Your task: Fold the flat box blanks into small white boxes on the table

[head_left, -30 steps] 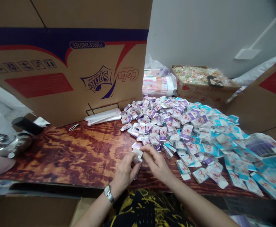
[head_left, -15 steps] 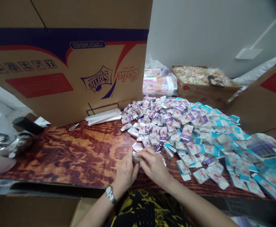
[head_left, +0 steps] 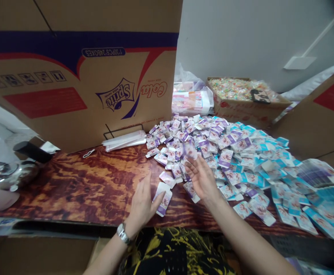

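My left hand (head_left: 142, 203), with a watch on its wrist, is spread over the table (head_left: 109, 183). Its thumb lies over a small white and purple box (head_left: 163, 199), and the fingers are apart. Over the front of the pile, my right hand (head_left: 201, 176) is raised with loosely curled fingers. Just above its fingertips is a blurred purple and white box (head_left: 190, 151); whether the fingers touch it cannot be made out. The pile of small boxes (head_left: 226, 158), purple at the left and blue at the right, spreads beyond both hands.
A large carton (head_left: 98, 88) stands behind the left part of the table. Clear sleeves (head_left: 123, 141) lie at its foot. An open box of wrapped sweets (head_left: 241, 109) is at the back. A metal kettle (head_left: 18, 175) sits far left; another carton (head_left: 312, 122) stands right.
My hands have come apart from the small item between them. The left moved left and opened; the right moved up over the pile. A white and purple box now shows beside my left thumb.
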`<state>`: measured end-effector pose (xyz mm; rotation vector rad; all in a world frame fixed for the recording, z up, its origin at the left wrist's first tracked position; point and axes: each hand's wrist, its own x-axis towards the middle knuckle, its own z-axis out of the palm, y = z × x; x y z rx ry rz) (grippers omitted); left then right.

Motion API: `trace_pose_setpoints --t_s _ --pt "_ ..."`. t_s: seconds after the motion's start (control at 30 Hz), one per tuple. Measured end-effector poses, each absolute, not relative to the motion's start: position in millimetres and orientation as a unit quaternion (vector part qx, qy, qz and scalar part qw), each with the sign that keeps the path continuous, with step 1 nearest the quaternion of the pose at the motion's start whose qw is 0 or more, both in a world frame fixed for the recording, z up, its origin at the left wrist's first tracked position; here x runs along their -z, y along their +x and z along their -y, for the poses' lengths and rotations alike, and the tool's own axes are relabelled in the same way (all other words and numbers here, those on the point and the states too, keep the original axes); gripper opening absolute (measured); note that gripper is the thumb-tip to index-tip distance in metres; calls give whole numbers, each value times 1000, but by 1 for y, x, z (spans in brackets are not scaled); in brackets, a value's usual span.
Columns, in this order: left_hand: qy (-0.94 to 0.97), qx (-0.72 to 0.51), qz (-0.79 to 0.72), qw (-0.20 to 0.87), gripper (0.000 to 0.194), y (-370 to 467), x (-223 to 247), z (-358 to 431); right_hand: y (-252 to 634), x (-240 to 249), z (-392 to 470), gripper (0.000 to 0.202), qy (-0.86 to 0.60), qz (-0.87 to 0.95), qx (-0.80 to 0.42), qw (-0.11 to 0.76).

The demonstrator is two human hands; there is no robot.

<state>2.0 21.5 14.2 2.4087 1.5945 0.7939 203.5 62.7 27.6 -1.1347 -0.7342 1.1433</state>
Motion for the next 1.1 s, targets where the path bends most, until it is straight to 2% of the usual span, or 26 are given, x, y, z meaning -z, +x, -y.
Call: trace_pose_setpoints --t_s 0.07,0.13,0.2,0.27,0.37,0.47,0.67,0.83,0.9,1.0,1.1 --pt "808 -233 -537 68 66 -2 0 -18 204 -20 -62 47 -521 322 -503 610" --pt "817 -195 -538 66 66 -1 18 -13 198 -7 -51 40 -556 494 -466 479" --pt "823 -170 -538 68 63 2 35 -7 187 7 -35 29 -564 673 -355 321" --pt "824 -163 -539 70 57 4 48 -2 177 20 -21 28 -569 758 -237 211" --pt "823 -162 -541 58 51 5 58 1 168 29 -11 30 -581 779 -178 154" --pt "825 -154 -543 32 51 6 57 2 165 31 -12 23 -593 754 -207 190" --pt "825 -162 -541 -28 55 12 40 4 157 24 -19 8 -631 628 -307 336" --pt "813 -249 -525 36 38 12 24 -5 163 -4 -21 10 -560 637 -373 377" --pt "789 -278 -541 86 35 14 15 -8 170 -15 -21 19 -524 672 -333 404" --pt "744 -300 -581 139 47 17 1 -11 181 -23 -20 28 -488 723 -225 433" --pt "730 -317 -583 163 51 18 -10 -13 188 -22 -19 30 -455 776 -145 413"
